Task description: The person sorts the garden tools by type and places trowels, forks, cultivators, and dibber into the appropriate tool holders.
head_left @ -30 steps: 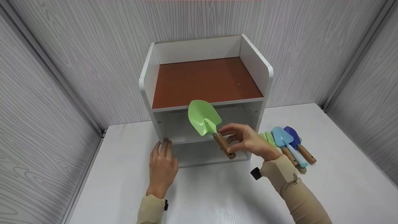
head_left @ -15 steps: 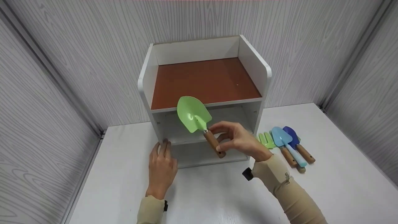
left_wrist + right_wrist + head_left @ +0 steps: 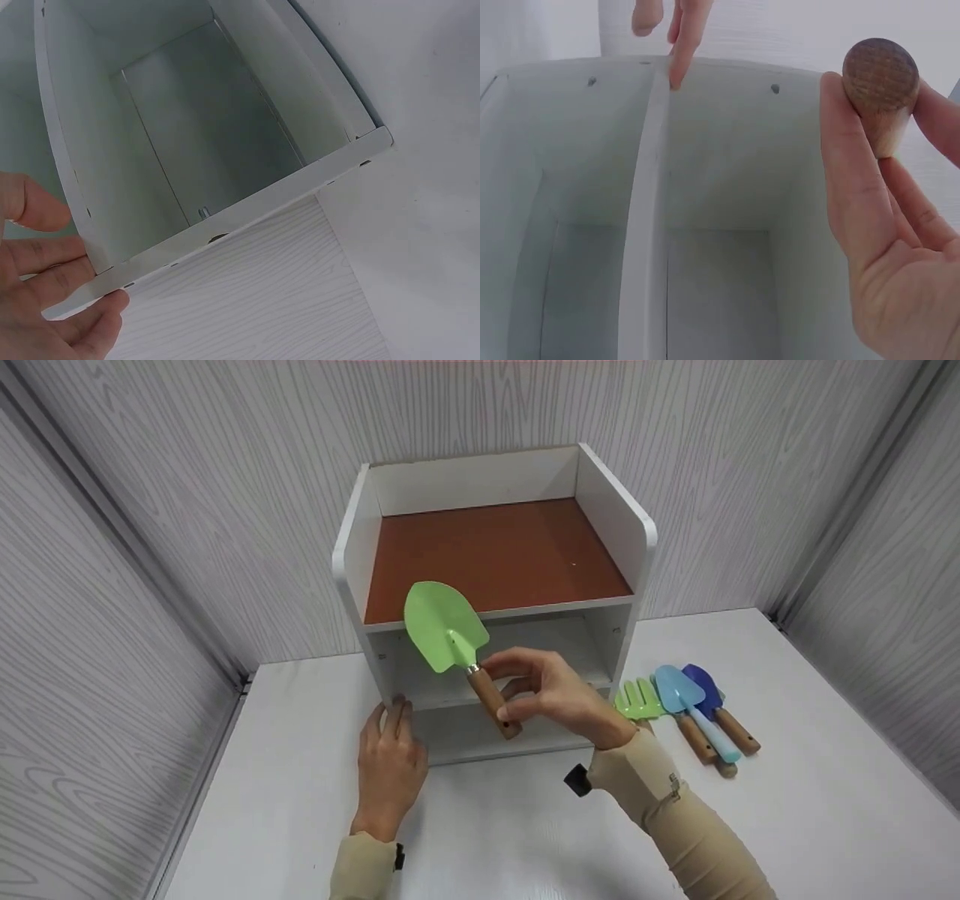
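A green trowel (image 3: 444,626) with a brown wooden handle is pinched by the handle between the thumb and fingers of my right hand (image 3: 551,697). Its blade points up and to the left, overlapping the cabinet's front in the head view. The round wooden handle end (image 3: 882,75) faces the right wrist camera. My left hand (image 3: 390,772) rests at the left side of the white cabinet (image 3: 499,604), with fairly straight fingers. In the left wrist view, the left fingers (image 3: 56,281) lie on both sides of the side panel's front edge, where the middle shelf meets it.
A green hand fork (image 3: 640,701), a light blue trowel (image 3: 679,690) and a dark blue trowel (image 3: 703,690) lie in a pile right of the cabinet. The cabinet has a raised-rim brown top (image 3: 495,555) and two open compartments below. Patterned walls enclose the white table (image 3: 270,795).
My right hand has carried the green trowel leftward and slightly up, across the cabinet's front. More of the green hand fork shows now. The left hand has stayed at the cabinet's side.
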A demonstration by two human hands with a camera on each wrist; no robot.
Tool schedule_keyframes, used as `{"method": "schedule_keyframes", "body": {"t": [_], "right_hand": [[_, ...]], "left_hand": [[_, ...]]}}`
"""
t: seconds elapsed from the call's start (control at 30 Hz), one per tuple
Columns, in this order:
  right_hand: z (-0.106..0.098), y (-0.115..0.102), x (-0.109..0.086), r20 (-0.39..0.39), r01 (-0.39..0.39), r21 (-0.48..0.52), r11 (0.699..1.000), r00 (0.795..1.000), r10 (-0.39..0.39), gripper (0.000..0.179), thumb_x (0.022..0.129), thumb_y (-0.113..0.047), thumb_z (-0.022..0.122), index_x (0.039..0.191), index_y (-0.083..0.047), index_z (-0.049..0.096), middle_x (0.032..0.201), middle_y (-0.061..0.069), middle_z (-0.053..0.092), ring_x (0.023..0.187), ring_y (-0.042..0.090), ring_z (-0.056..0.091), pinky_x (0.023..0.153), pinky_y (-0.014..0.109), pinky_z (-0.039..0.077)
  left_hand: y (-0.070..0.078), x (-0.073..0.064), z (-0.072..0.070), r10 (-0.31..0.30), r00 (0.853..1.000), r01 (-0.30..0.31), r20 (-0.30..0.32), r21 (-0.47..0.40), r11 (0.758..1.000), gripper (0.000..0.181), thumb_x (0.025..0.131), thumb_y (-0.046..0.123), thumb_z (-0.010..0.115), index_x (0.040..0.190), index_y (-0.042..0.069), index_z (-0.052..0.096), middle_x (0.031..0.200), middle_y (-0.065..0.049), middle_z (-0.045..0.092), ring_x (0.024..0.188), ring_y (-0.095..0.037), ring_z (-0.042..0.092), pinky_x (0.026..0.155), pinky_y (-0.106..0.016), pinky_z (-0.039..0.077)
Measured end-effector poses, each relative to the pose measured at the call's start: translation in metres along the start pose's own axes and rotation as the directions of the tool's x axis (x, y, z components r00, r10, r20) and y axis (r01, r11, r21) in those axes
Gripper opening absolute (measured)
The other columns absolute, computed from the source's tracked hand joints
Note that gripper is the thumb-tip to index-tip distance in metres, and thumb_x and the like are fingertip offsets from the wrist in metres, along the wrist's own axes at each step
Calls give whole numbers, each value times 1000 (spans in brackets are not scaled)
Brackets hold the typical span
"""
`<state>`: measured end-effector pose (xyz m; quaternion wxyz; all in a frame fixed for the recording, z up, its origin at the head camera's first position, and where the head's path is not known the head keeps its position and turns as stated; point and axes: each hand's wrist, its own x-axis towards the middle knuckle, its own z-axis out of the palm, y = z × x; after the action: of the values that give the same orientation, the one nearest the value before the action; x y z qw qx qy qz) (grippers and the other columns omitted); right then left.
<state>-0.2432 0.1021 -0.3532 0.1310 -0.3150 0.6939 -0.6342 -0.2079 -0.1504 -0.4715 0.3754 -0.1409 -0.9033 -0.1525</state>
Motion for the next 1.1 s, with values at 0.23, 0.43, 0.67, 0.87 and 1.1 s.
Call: {"method": "schedule_keyframes", "body": {"t": [0.23,0.43,0.67,0.87,1.1], "right_hand": [[8,-6,5,-6,-11,-3,1000,1000,11,56,79,5,72,133,-4,64,121,15,67,94,32,69,69,39,60],[10,-12,8,4,-23,31,999,1000,23,58,80,2,72,137,0,60,121,17,67,93,28,70,70,37,61],[14,-18,11,4,-48,54,997,999,48,60,83,-1,74,140,3,57,122,19,66,97,29,70,74,38,61],[17,-27,15,-37,-56,66,996,998,59,58,85,1,74,140,5,55,125,20,64,104,30,68,79,40,61],[19,-36,20,-60,-79,103,992,995,85,57,88,-1,72,141,6,54,129,20,62,108,32,66,83,43,60]], "left_hand": [[0,-1,1,-6,1000,5,-5,-14,1000,51,78,-7,74,127,-16,59,130,-29,60,120,-51,54,99,-59,47],[1,0,0,-6,1000,6,-18,-7,1000,50,79,-8,74,126,-16,59,128,-29,61,119,-51,55,99,-59,47],[0,0,-1,-3,1000,3,-9,-7,1000,50,80,-7,74,126,-16,59,129,-28,61,119,-51,55,98,-60,48],[0,-1,-1,-7,1000,7,8,-4,1000,52,79,-7,75,127,-15,59,130,-28,60,120,-50,55,99,-59,47],[1,-1,-1,-17,999,17,32,7,1000,54,77,-10,75,129,-15,58,132,-27,60,121,-50,54,101,-59,47]]}}
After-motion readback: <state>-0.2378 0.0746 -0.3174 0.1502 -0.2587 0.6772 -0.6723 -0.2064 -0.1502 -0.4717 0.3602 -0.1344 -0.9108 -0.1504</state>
